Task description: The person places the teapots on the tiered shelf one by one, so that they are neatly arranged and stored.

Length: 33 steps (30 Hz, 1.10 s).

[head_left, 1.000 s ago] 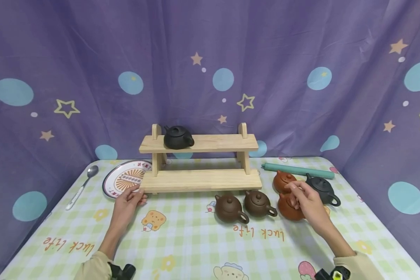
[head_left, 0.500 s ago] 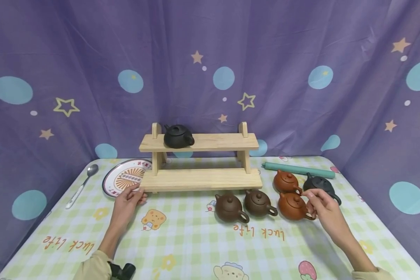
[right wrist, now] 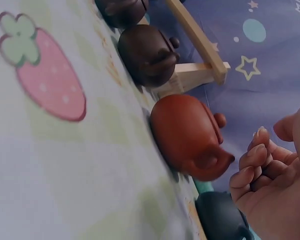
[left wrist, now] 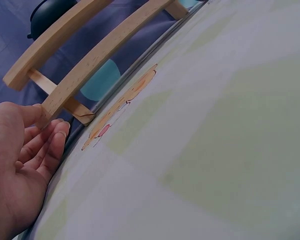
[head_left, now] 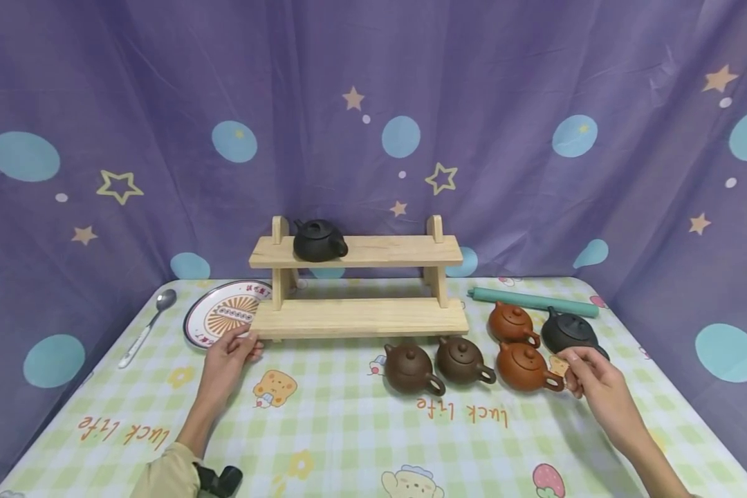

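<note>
Fingers of the left hand [head_left: 225,361] are pinched on the wooden rack [head_left: 357,318] at its lower left end, left of frame centre. Fingers of the right hand [head_left: 600,382], lower right, are loosely curled and unloaded, near the front orange teapot [head_left: 522,366]. A second orange teapot [head_left: 510,323] is placed behind it, two brown teapots [head_left: 409,369] to its left. One black teapot [head_left: 318,242] is carried by the rack, upper centre.

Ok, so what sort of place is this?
Probably an indoor, staged tabletop setup: a purple star-print curtain hangs close around a checked cartoon-print tablecloth, where a two-tier wooden rack holds one black teapot.
</note>
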{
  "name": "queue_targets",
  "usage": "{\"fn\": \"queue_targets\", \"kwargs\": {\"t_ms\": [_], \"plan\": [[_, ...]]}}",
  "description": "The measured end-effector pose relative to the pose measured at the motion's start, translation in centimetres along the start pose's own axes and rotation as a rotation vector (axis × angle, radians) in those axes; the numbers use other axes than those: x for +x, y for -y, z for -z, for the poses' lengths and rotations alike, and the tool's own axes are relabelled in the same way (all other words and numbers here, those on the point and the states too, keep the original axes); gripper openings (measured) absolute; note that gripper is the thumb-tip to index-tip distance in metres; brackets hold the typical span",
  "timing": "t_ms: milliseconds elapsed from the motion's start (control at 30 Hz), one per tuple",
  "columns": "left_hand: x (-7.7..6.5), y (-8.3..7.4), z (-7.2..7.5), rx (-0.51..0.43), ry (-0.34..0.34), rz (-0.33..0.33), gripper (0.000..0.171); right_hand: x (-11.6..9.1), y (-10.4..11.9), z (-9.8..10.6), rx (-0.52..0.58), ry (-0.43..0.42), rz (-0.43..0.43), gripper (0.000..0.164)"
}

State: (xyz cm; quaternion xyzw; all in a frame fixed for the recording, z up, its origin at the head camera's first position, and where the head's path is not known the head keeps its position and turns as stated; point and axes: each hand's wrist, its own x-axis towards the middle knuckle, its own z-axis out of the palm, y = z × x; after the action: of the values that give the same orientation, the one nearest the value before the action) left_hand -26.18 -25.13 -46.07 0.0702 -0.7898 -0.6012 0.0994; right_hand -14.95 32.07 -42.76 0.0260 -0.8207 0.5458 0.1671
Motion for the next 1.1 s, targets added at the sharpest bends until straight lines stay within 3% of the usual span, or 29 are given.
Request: {"fn": "queue_targets", "kwargs": {"t_ms": [233, 533, 1100], "plan": [[0.0, 0.0, 0.0, 0.008, 0.003, 0.004, 0.049, -0.5, -1.1, 0.4, -0.027, -0.029, -0.056, 0.019], [-0.1, 0.0, 0.1, 0.001, -0.002, 0.004, 0.048, -0.9, -1.9, 0.7, -0.026, 0.001, -0.177, 0.032], [-0.1, -0.1, -0.1, 0.012, -0.002, 0.014, 0.049, -1.2, -2.5, 0.0, -0.022, 0.038, -0.224, 0.034]]}}
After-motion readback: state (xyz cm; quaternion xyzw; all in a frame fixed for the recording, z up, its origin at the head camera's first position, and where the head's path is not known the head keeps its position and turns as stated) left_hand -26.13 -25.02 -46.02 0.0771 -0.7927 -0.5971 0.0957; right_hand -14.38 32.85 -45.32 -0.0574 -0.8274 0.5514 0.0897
